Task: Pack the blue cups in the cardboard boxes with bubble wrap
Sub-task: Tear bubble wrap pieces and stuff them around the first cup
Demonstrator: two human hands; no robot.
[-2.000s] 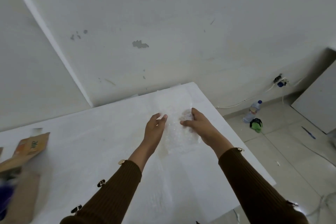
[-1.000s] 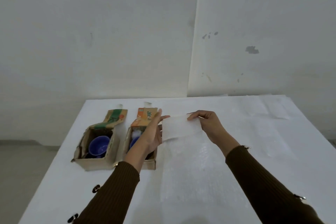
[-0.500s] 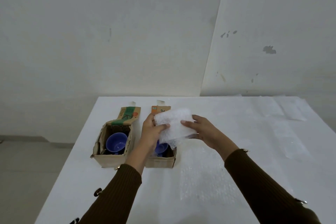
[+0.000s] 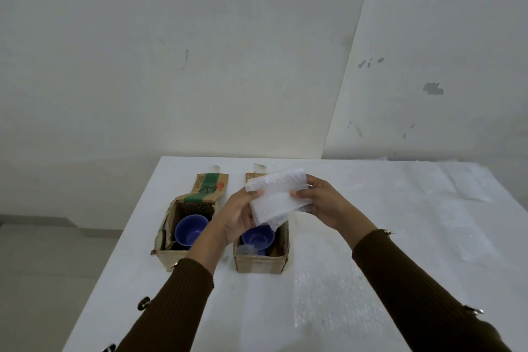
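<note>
In the head view, a folded piece of bubble wrap (image 4: 276, 199) was held up over the right cardboard box (image 4: 261, 248). It was pinched by the left hand (image 4: 237, 216) on one side and by the right hand (image 4: 323, 206) on the other, with fingers closed on it. A blue cup (image 4: 257, 237) was seen inside that box. Another blue cup (image 4: 191, 229) sat in the left cardboard box (image 4: 183, 226). Both boxes were open on the white table (image 4: 257, 308).

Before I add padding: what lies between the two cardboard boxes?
In the head view, the left hand and its wrist cross the gap between the left box and right box; bare table below.
</note>
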